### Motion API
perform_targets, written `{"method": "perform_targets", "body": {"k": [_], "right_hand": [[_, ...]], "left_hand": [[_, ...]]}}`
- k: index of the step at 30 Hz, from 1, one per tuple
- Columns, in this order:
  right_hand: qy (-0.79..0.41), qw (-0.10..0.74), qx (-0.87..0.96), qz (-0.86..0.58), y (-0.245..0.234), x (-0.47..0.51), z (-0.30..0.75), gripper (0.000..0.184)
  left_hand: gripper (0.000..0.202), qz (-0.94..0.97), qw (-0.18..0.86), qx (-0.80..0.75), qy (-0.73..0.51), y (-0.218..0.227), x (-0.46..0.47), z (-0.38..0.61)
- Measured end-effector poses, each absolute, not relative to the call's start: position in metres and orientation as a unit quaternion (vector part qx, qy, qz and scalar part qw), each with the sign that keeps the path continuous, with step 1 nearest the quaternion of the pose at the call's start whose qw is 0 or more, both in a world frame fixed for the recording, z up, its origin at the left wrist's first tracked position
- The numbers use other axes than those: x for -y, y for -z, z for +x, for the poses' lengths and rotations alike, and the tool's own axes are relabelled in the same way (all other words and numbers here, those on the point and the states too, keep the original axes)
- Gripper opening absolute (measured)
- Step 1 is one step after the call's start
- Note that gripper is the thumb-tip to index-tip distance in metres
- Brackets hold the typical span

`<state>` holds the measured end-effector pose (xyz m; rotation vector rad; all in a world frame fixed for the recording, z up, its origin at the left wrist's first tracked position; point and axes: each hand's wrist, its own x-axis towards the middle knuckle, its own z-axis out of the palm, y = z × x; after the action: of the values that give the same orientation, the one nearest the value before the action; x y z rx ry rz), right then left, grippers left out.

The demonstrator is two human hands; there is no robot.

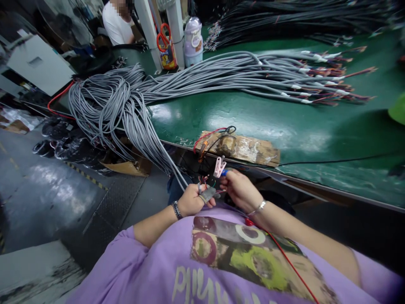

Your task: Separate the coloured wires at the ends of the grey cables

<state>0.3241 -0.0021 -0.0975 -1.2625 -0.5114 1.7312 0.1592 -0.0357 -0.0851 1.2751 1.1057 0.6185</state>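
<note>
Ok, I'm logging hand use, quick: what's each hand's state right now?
Left hand: closed, holding gray cabling.
Right hand: closed, pinching a small blue item by the pink clip; what the item is cannot be told.

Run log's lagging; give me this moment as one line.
left hand: holds grey cable | right hand: beside pink clip | green bench: grey bundle

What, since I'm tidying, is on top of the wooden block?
A red wire and a black wire cross the wooden block at left; an orange item overlaps its front. Wood beneath them is covered.
</note>
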Motion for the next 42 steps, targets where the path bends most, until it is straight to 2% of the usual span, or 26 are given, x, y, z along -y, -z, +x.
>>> {"method": "perform_targets", "body": {"k": [3,6,10,12,17,24,31,42], "right_hand": [[-0.722,0.458,0.169,-0.491,0.099,-0.006,0.334,0.025],[-0.770,0.426,0.192,-0.435,0.097,-0.006,0.337,0.027],[-0.794,0.389,0.259,-0.389,0.090,-0.006,0.335,0.041],[-0.758,0.406,0.325,-0.393,0.087,-0.007,0.335,0.045],[-0.564,0.476,0.464,-0.490,0.084,-0.010,0.337,0.053],[-0.760,0.423,0.331,-0.367,0.077,-0.011,0.323,0.061],[-0.754,0.477,0.272,-0.360,0.084,-0.014,0.320,0.050],[-0.805,0.432,0.199,-0.354,0.092,-0.009,0.331,0.051]], "left_hand": [[0.063,0.552,0.622,-0.479,-0.281,0.084,0.041,0.157],[0.063,0.528,0.626,-0.478,-0.318,0.084,0.042,0.156],[0.060,0.503,0.652,-0.447,-0.350,0.080,0.040,0.160],[0.060,0.495,0.660,-0.439,-0.356,0.076,0.038,0.163],[0.060,0.481,0.670,-0.441,-0.354,0.068,0.030,0.168],[0.058,0.488,0.672,-0.435,-0.348,0.067,0.026,0.171],[0.062,0.493,0.667,-0.459,-0.319,0.071,0.025,0.172],[0.060,0.490,0.665,-0.459,-0.328,0.081,0.033,0.165]]}}
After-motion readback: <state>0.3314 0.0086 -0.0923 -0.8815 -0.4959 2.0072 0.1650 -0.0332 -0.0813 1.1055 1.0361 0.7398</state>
